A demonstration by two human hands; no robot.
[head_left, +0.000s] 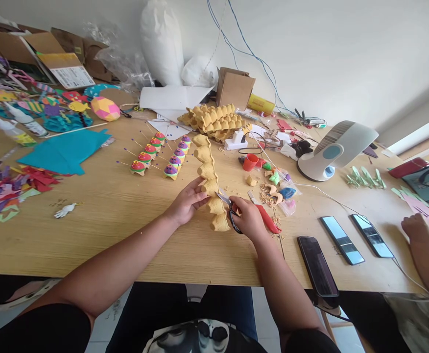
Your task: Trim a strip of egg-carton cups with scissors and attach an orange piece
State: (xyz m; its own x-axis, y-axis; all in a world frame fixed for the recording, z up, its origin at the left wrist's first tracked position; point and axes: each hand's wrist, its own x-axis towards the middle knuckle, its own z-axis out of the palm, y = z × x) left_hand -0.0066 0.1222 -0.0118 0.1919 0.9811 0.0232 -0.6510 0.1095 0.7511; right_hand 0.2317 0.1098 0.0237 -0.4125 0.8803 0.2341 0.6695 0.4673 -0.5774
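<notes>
A long yellow strip of egg-carton cups (206, 166) lies on the wooden table (107, 220), running away from me. My left hand (187, 201) pinches the strip's left side near its near end. My right hand (249, 218) grips scissors (226, 202) with dark and red handles, the blades opened against the strip's right edge. Two rows of painted carton caterpillars (163, 153) with pins stand to the left of the strip. A pile of more yellow carton pieces (212, 120) sits further back.
Three phones (343, 242) lie at the right front, one overhanging the edge. A white desk fan (337, 149), carton scraps (271, 193), a red cup (250, 162), blue felt (65, 152) and coloured paper cuttings (5, 189) surround the work. Another person's hand (418, 230) rests at far right.
</notes>
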